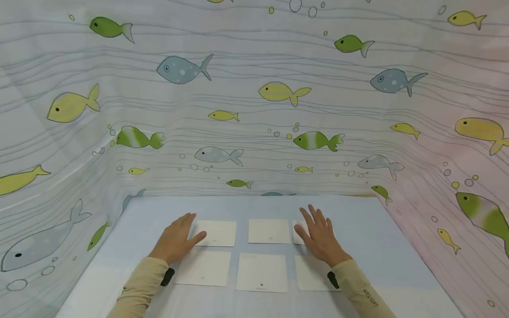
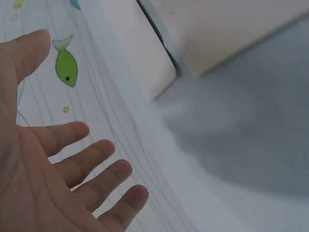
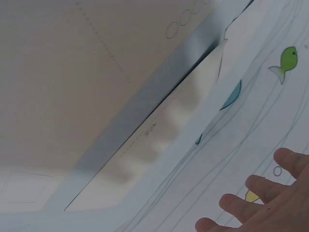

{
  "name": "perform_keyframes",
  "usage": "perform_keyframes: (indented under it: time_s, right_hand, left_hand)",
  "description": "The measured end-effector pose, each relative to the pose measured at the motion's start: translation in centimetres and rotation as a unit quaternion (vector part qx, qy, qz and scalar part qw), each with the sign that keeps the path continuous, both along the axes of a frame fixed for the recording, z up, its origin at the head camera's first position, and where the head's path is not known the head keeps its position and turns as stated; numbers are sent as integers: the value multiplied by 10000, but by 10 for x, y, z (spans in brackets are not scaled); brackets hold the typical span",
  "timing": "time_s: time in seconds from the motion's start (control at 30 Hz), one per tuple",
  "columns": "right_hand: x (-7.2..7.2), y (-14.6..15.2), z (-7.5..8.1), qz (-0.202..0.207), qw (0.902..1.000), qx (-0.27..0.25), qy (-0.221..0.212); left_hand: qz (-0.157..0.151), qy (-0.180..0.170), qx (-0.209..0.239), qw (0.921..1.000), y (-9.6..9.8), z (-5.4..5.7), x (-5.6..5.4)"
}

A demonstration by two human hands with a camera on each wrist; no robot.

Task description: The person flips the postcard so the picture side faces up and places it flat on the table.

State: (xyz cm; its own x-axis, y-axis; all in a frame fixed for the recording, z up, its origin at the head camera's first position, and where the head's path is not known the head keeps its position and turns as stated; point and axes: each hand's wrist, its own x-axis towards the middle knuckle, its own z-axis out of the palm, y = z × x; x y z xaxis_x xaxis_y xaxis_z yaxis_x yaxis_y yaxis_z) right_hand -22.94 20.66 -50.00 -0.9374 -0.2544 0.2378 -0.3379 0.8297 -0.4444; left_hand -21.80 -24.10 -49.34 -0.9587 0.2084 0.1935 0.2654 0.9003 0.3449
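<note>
Cream-white cards lie flat on the table in two rows of three. My left hand (image 1: 175,240) is over the outer edge of the far left card (image 1: 216,234), fingers spread, holding nothing. Over the far right card (image 1: 297,222) my right hand (image 1: 319,236) covers much of it, fingers apart and likewise holding nothing. Between the hands lie the far middle card (image 1: 268,231) and the near middle card (image 1: 261,269), which bears a small dark mark. The near left card (image 1: 204,267) and near right card (image 1: 312,274) sit by the wrists. Both wrist views show extended fingers.
The pale blue-white table (image 1: 254,207) is enclosed by a curtain (image 1: 246,101) printed with fish and wavy lines. A black wrist device (image 1: 168,277) is on the left sleeve's cuff, another black device (image 1: 333,279) on the right.
</note>
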Motion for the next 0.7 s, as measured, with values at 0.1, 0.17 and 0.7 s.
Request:
perform_keyframes:
  time_s: [0.1,0.17,0.7]
  right_hand:
    - [0,-3,2,42,10000,37,-23]
    - [-1,-7,4,62,10000,39,7]
    - [-13,-47,11,576,9982,-184,29]
  left_hand:
    - [-108,-145,-18,9998,-17,-5,-8]
    - [-232,-188,-143,9995,-27,-6,-18]
    - [-633,-1204,-207,9905,-43,-6,-56]
